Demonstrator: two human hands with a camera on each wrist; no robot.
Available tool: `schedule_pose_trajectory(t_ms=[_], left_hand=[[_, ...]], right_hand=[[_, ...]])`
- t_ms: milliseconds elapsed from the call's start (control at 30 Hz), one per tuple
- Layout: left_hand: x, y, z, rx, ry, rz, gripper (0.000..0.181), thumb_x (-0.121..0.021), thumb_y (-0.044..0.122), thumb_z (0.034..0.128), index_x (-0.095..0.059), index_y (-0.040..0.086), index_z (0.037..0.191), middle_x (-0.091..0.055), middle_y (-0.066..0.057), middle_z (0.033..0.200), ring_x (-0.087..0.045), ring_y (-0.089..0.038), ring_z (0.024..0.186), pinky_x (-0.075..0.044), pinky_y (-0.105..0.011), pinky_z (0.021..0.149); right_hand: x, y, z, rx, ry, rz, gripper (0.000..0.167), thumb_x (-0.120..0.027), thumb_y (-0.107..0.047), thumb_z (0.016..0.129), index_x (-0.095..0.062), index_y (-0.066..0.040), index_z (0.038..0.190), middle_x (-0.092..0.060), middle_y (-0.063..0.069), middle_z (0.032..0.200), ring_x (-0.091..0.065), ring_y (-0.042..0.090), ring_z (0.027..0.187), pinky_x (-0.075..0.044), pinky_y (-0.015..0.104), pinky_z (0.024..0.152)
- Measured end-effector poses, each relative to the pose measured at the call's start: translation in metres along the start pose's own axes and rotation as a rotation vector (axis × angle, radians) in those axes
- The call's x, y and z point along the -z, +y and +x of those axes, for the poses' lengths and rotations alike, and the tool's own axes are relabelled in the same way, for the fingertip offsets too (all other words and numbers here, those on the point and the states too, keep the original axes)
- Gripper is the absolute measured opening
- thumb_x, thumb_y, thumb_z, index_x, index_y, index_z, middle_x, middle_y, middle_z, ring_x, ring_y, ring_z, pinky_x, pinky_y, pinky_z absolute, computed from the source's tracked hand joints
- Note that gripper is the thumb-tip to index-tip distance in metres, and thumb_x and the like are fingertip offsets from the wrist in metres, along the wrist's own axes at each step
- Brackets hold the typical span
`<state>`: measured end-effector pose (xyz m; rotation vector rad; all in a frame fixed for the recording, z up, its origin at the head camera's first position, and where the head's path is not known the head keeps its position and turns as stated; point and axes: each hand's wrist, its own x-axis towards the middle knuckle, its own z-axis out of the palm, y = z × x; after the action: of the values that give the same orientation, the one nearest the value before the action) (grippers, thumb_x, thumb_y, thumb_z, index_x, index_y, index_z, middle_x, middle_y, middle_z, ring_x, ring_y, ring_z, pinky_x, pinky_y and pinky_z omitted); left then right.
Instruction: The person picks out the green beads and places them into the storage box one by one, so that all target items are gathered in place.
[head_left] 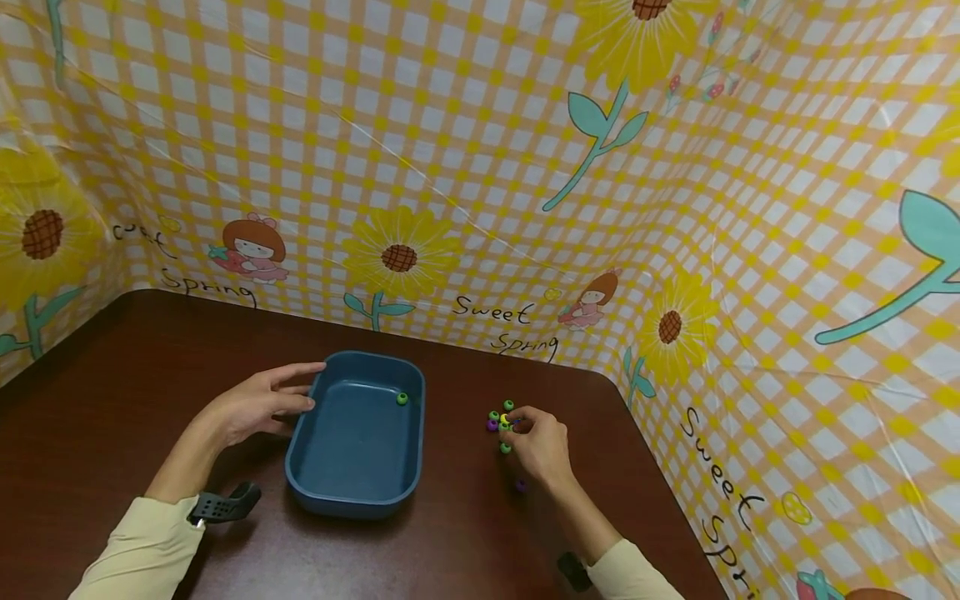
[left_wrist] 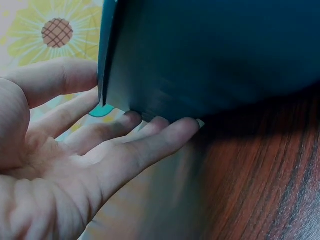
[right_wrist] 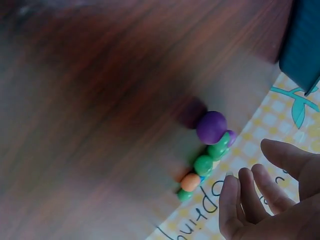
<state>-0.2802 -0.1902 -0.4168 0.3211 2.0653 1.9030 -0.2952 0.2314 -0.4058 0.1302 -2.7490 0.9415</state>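
Note:
A blue rectangular tub (head_left: 300, 487) stands on the table with one green bead (head_left: 402, 399) inside, near its right wall. My left hand (head_left: 258, 404) touches the tub's left wall with spread fingers; the left wrist view shows those fingers (left_wrist: 170, 137) against its outer side. Right of the tub lies a small cluster of beads, among them a green bead (head_left: 508, 405) and a purple bead (head_left: 492, 425). Over this cluster hovers my right hand (head_left: 542, 446). In the right wrist view its thumb and fingers are apart, nothing visible between them, beside an orange bead (right_wrist: 190, 182).
A purple bead (head_left: 520, 486) lies nearer to me, apart from the cluster. Dark brown wooden table (head_left: 465, 533) surrounds the tub. A checked, sunflower-printed cloth (head_left: 450, 167) rises along the table's back and sides.

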Motion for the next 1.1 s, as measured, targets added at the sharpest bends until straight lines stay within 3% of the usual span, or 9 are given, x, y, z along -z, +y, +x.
schedule_pose_trajectory(t_ms=[267, 667, 1100], left_hand=[[0.001, -0.002, 0.0, -0.006, 0.0, 0.0, 0.074, -0.062, 0.012, 0.1002, -0.022, 0.007, 0.162, -0.025, -0.036, 0.16, -0.05, -0.052, 0.134, -0.056, -0.058, 0.093], [0.002, -0.004, 0.0, -0.025, 0.007, 0.029, 0.074, -0.064, 0.014, 0.0998, -0.024, 0.007, 0.161, -0.029, -0.036, 0.158, -0.052, -0.052, 0.131, -0.058, -0.057, 0.09], [0.003, -0.005, 0.001, -0.021, 0.015, 0.064, 0.072, -0.065, 0.018, 0.1, -0.026, 0.008, 0.161, -0.031, -0.036, 0.158, -0.054, -0.05, 0.131, -0.058, -0.055, 0.091]], right_hand=[[-0.001, 0.009, -0.001, -0.025, -0.009, -0.029, 0.014, -0.081, -0.008, 0.08, -0.077, -0.006, 0.093, -0.076, 0.006, 0.084, -0.067, 0.018, 0.072, -0.053, 0.033, 0.062], [-0.006, 0.018, -0.004, -0.046, -0.054, -0.03, 0.012, -0.083, -0.007, 0.078, -0.075, -0.008, 0.086, -0.077, 0.009, 0.084, -0.067, 0.018, 0.07, -0.051, 0.033, 0.059], [-0.011, 0.02, -0.003, -0.046, -0.045, -0.057, 0.015, -0.086, -0.007, 0.074, -0.075, -0.01, 0.083, -0.073, 0.002, 0.077, -0.064, 0.017, 0.072, -0.052, 0.035, 0.064]])
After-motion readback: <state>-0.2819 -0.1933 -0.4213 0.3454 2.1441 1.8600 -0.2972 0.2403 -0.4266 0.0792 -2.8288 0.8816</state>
